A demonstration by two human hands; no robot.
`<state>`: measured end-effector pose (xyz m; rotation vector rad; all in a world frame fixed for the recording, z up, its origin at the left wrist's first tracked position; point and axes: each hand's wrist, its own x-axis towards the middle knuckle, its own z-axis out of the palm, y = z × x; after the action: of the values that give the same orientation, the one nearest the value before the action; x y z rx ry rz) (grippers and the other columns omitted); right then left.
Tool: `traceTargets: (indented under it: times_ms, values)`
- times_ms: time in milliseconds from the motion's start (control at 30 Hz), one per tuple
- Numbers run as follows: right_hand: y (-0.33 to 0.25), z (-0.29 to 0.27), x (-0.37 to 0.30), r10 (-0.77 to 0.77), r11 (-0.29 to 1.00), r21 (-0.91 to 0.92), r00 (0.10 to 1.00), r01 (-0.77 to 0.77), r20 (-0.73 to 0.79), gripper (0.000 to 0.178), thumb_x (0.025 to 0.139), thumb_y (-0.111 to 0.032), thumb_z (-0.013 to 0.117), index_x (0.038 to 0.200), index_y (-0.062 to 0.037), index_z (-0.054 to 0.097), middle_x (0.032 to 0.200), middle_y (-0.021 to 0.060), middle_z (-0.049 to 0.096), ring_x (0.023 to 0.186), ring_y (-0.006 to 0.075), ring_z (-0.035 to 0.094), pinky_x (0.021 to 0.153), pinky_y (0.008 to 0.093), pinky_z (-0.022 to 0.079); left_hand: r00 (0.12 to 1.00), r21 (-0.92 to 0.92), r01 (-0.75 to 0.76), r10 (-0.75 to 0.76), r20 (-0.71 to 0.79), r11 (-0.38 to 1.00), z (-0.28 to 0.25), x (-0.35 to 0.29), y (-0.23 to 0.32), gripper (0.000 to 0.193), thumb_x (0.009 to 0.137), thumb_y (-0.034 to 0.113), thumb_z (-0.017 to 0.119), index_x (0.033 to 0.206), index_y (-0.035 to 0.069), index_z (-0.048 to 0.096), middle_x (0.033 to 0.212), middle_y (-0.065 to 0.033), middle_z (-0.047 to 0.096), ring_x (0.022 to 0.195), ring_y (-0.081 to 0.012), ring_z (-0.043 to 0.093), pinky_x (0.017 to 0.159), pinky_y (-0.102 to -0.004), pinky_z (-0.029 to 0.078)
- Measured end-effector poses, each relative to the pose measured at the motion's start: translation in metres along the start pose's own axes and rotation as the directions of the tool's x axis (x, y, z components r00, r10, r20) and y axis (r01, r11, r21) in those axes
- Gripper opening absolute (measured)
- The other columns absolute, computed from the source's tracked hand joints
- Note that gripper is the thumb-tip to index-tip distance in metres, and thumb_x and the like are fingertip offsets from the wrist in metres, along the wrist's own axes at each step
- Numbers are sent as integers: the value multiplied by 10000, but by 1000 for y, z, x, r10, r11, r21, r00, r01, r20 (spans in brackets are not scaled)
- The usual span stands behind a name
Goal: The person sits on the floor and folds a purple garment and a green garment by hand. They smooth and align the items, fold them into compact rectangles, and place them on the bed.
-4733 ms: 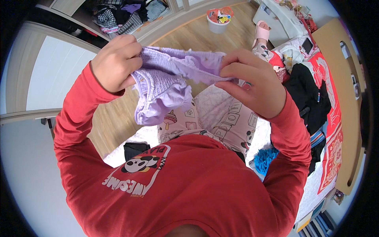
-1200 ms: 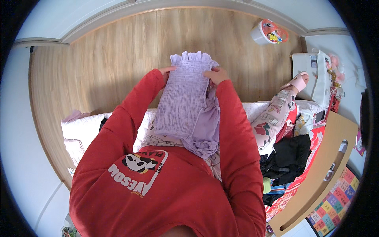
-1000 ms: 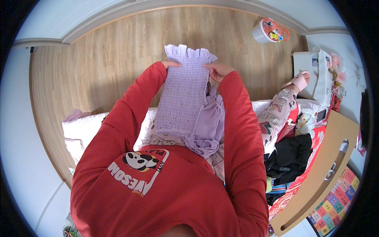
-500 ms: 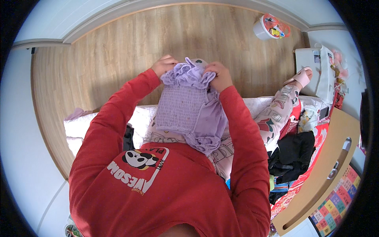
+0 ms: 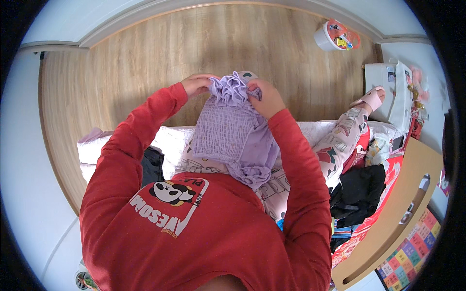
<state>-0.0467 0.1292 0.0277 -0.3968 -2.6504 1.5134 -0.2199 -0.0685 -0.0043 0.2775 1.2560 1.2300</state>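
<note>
A light purple smocked garment (image 5: 223, 131) lies across my lap, its elastic body spread out and its ruffled edge (image 5: 232, 89) gathered at the far end. On the left side of that edge, my left hand (image 5: 198, 84) pinches the ruffles between fingers and thumb. Opposite it, my right hand (image 5: 267, 98) is closed on the ruffles' right side, with a fold of cloth showing by the fingers. Looser, unsmocked purple fabric hangs along the garment's right and near sides. Part of my knee shows beyond the ruffles.
I sit on a bed edge with a pale cover (image 5: 170, 138). Black clothes (image 5: 361, 191) lie to my right, and another dark cloth (image 5: 153, 167) to my left. A wooden board (image 5: 388, 233) stands far right. On the wooden floor stands a white bin (image 5: 327, 39).
My left hand has shifted slightly left and down along the ruffled edge. The ruffles are bunched more narrowly between my hands, and my right hand has moved slightly nearer.
</note>
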Motion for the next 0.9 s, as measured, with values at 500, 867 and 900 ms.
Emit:
traceTargets:
  times_ms: [500,867,900]
  values:
    - [11,20,-4,57,991,126,994,-45,-90,295,548,-8,613,837,-53,572,881,118,571,857,292,539,754,358,433,980,375,-181,134,148,909,-2,39,-23,350,651,-49,675,972,27,560,967,-20,595,860,-107,548,759,-255,462]
    - [-20,9,-50,-280,944,-169,959,283,41,184,606,-25,597,782,-77,579,857,78,529,843,285,498,744,367,424,630,788,-611,650,425,76,48,-42,-13,261,620,-7,579,862,46,495,844,-94,503,792,-255,511,684,-341,433]
    - [-19,4,-54,-214,975,-54,976,216,43,173,623,-47,609,792,-72,580,859,83,537,843,287,504,740,364,427,654,759,-630,639,404,166,49,-46,-9,219,652,0,584,849,44,498,859,-84,520,789,-229,525,688,-325,442]
